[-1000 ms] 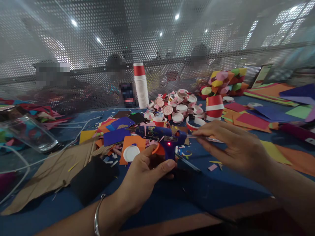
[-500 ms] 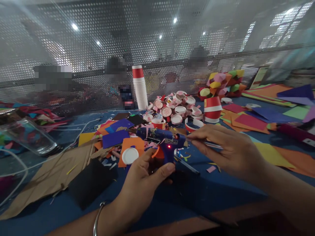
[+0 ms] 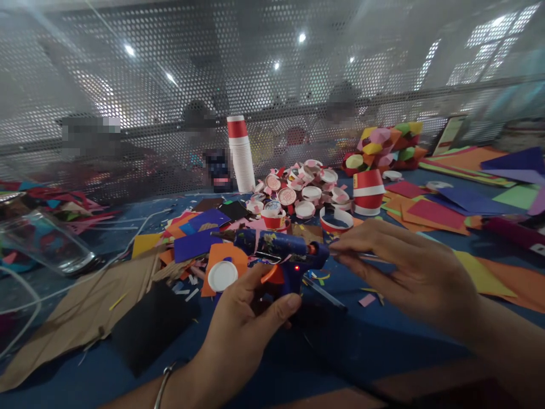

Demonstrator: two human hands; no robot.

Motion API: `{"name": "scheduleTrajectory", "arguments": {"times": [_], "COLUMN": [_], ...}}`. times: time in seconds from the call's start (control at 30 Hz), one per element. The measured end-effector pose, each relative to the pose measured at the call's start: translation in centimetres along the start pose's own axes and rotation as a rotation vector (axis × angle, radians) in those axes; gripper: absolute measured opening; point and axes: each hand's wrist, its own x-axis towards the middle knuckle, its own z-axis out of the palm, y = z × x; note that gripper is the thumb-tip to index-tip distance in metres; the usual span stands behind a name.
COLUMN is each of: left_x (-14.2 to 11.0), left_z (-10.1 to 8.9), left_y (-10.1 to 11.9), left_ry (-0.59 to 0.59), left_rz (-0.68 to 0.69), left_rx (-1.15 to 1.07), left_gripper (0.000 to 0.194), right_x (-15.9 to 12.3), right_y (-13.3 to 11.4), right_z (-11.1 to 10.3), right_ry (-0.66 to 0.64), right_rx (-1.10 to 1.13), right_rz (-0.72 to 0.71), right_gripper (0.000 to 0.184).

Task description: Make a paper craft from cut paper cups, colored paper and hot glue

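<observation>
My left hand [image 3: 244, 321] is wrapped round the handle of a blue hot glue gun [image 3: 283, 244] with an orange trigger. Its nozzle points left, and a red light glows on its side. Behind the gun's rear opening, my right hand [image 3: 404, 275] pinches a thin translucent glue stick [image 3: 377, 258]. Most of that stick is hidden by the fingers, its far part showing beyond them. Below the gun, a clear pen-like tube [image 3: 327, 294] lies on the blue table. A white round lid [image 3: 223, 276] rests on orange paper left of my left hand.
Cut paper-cup pieces [image 3: 310, 193] are heaped behind the gun, beside a tall cup stack [image 3: 242, 156] and a red-white cup [image 3: 368, 193]. Cardboard [image 3: 93, 309], black paper [image 3: 149, 329] and a tilted glass [image 3: 51, 244] lie left. Coloured sheets [image 3: 443, 213] spread right. A perforated screen [image 3: 276, 85] stands behind.
My right fingers have come closer to the gun's rear, and less of the glue stick shows between them. The gun sits slightly lower in view, still in my left hand.
</observation>
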Motion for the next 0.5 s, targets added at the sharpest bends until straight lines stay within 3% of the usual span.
{"name": "scheduleTrajectory", "arguments": {"times": [0.23,0.5], "left_x": [-0.22,-0.31], "left_z": [0.08,0.23], "left_y": [-0.2,-0.13], "left_ry": [-0.014,-0.062], "left_rz": [-0.017,-0.007], "left_rx": [0.019,-0.003], "left_gripper": [0.032,0.025], "right_x": [-0.03,-0.34], "right_y": [-0.49,-0.43], "right_z": [0.13,-0.02], "right_ry": [0.056,-0.024], "right_rx": [-0.008,0.079], "right_rz": [-0.013,0.066], "right_gripper": [0.011,0.01]}}
